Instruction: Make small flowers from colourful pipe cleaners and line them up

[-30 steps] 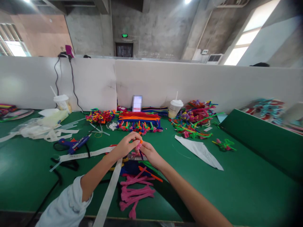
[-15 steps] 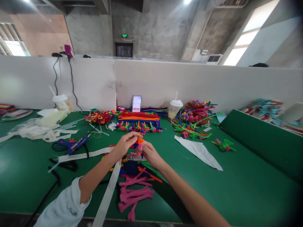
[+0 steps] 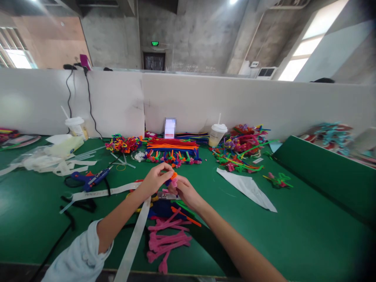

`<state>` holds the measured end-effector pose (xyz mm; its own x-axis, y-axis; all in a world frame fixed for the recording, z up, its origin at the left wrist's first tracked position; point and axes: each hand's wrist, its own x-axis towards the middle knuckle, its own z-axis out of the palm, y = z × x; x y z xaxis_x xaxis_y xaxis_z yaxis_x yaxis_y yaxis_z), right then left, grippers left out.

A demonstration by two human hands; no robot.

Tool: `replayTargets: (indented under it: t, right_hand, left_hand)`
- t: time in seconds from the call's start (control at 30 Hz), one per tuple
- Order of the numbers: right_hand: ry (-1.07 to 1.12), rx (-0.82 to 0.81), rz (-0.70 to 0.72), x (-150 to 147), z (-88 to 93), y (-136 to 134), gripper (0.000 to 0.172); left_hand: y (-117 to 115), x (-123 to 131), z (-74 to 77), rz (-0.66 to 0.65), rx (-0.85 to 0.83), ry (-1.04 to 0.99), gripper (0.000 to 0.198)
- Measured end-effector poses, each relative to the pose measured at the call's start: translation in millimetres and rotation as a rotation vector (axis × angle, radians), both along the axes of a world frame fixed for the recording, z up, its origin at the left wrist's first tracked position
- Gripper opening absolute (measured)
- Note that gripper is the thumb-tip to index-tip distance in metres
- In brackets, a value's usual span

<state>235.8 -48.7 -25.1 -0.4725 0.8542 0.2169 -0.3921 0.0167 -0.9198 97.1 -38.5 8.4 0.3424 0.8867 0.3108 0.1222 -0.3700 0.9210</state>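
Both hands meet above the middle of the green table, closed on one small bundle of bent pipe cleaners (image 3: 174, 181) in orange, pink and dark blue. My left hand (image 3: 157, 178) pinches it from the left with thumb and fingertips. From the right, my right hand (image 3: 186, 191) grips its lower side; some of its fingers are hidden. Below the hands lie pink pipe cleaners (image 3: 169, 243) with looped ends, next to orange and blue ones. A white ribbon strip (image 3: 133, 243) runs under my left wrist toward the table's front edge.
A blue glue gun (image 3: 91, 179) lies at left with its cord. Behind the hands are straight pipe cleaners (image 3: 172, 145), a phone (image 3: 169, 128) and a lidded cup (image 3: 217, 135). A tangled pile (image 3: 246, 141) and a white cloth piece (image 3: 246, 188) lie right, near a green box (image 3: 326, 172).
The fingers have shifted slightly around the small bundle, and less of its red part shows. Everything on the table stays in place.
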Motion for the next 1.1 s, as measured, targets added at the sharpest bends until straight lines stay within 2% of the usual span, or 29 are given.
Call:
replayTargets:
  t: [0.17,0.33,0.43,0.53,0.63,0.87,1.1]
  right_hand:
    - [-0.042,0.041,-0.017,3.9,-3.0,4.9,0.025]
    - [-0.057,0.032,-0.073,3.7,-1.9,6.5,0.025]
    - [0.001,0.007,-0.109,5.8,0.5,10.2,0.026]
    - [0.075,-0.038,-0.204,12.7,4.1,16.9,0.031]
    - [0.114,-0.061,-0.274,21.1,8.1,23.0,0.037]
    - [0.156,-0.035,-0.337,35.0,13.5,30.5,0.040]
    - [0.160,-0.047,-0.379,40.5,14.6,33.4,0.037]
  left_hand:
    - [-1.4,-0.1,1.8,0.018,-0.020,-0.002,0.014]
    - [-0.2,-0.6,1.9,0.033,0.133,0.066,0.018]
    - [6.0,-6.0,0.0,0.105,0.165,0.107,0.021]
    - [13.9,-13.4,-3.8,0.168,0.119,0.147,0.025]
    - [19.1,-17.9,-9.4,0.161,0.110,0.329,0.021]
    - [20.6,-19.5,-19.0,0.270,0.315,0.801,0.025]
    - [25.3,-33.3,-15.3,0.345,0.292,1.046,0.023]
